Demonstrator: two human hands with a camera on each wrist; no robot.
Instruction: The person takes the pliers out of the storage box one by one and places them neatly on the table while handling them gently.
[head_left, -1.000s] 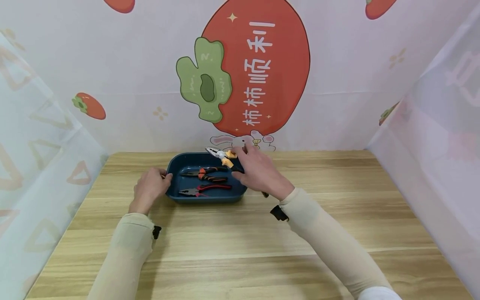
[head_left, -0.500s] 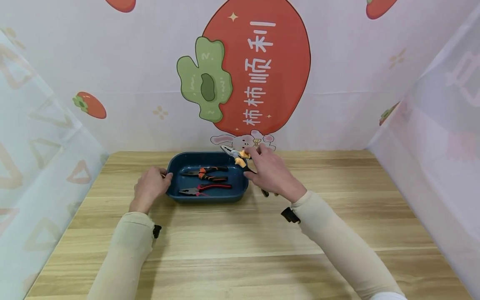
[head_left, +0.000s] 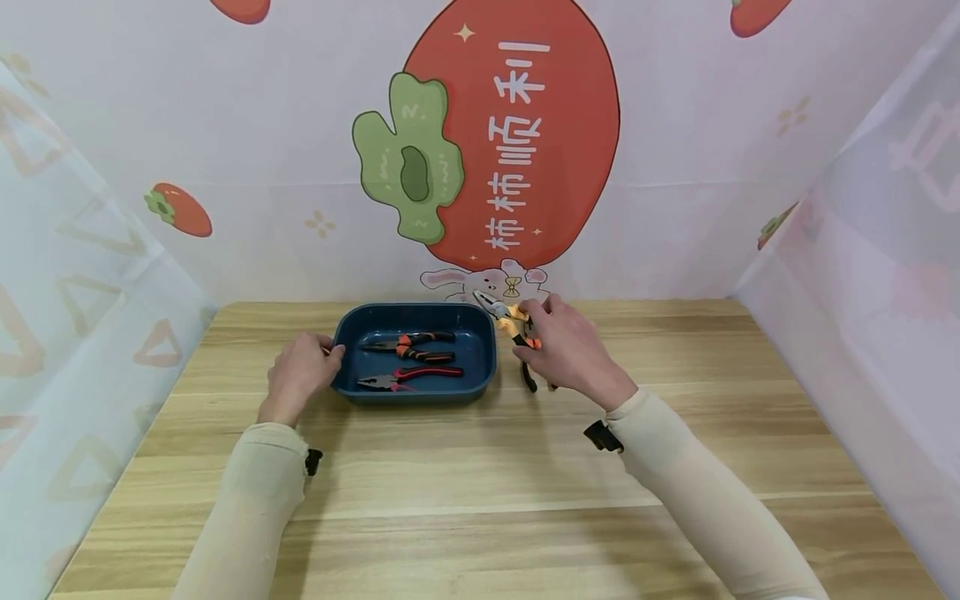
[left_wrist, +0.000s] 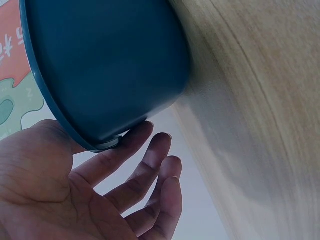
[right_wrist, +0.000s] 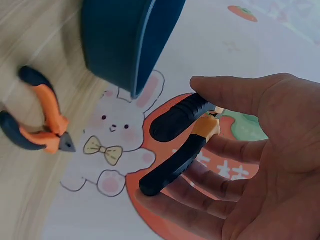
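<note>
We are shifting the yellow-black pliers (head_left: 507,327) rightward from the tray (head_left: 412,398); our right hand (head_left: 573,343) is pinching the handles (right_wrist: 175,162), our left hand (head_left: 298,372) the rim (left_wrist: 40,82).

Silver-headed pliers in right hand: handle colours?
Black handles with pale-orange collars; best in right wrist view.

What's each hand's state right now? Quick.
Left hand: closed, pinching the rim of the blue tray.
Right hand: closed, holding the yellow-and-black pliers.
</note>
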